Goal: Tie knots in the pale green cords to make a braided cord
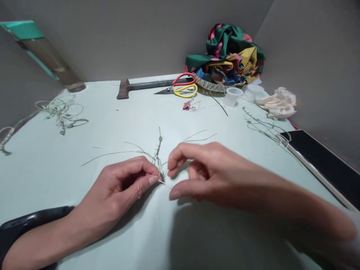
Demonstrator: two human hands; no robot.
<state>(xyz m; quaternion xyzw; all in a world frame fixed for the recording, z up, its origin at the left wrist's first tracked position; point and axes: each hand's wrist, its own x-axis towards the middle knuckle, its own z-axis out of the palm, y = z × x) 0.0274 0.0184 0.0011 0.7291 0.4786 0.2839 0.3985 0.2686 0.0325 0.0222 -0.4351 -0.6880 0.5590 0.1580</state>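
My left hand (126, 187) pinches the lower end of a knotted cord piece (156, 150) between thumb and forefinger. The piece is braided from green and white cord, with a small knot at its far tip. Loose cord ends (115, 152) spread from it to the left, and others (201, 139) to the right. A short white cord end (161, 182) sticks out beyond my left fingertips. Just right of it, my right hand (197, 172) hovers with thumb and forefinger apart, and I see nothing held between them. Its other fingers are curled and partly hidden.
At the back lie a hatchet (123, 89), red-and-yellow-handled scissors (184, 89), a pink clip (186, 105) and a basket of cloth (230, 56). Small cups (233, 96) and crumpled tissue (278, 103) sit right. Tangled cords (63, 110) lie left, a dark phone-like slab (323, 161) right.
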